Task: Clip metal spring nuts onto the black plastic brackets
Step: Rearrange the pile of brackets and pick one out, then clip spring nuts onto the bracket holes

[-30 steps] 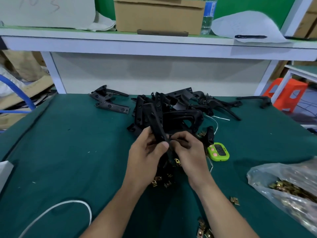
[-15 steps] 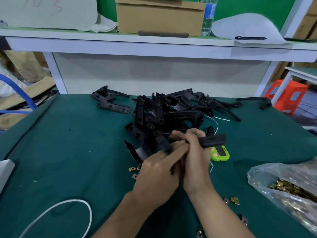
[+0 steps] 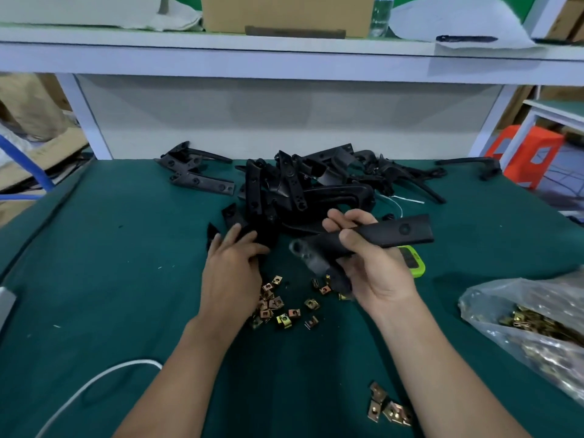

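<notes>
Black plastic, long and flat with a round hole near its far end, the bracket (image 3: pixel 404 230) is held off the dark green felt surface (image 3: pixel 126 248) by the right hand (image 3: pixel 379 273), whose fingers (image 3: pixel 336 220) and thumb curl round its middle. The bracket's blurred lower end juts out left of those fingers. The left hand (image 3: pixel 230 273) lies palm down, and its nearly straight fingers (image 3: pixel 233 233) rest on the near edge of the heap of black plastic brackets (image 3: pixel 303 191) without closing on one. Just behind both sets of fingers, between the wrists, small brass-coloured metal spring nuts (image 3: pixel 278 306) lie scattered. Right of the right fingers a lime-green device (image 3: pixel 415 263) peeks from under the held bracket, and farther right sits a clear plastic bag of nuts (image 3: pixel 537 320).
</notes>
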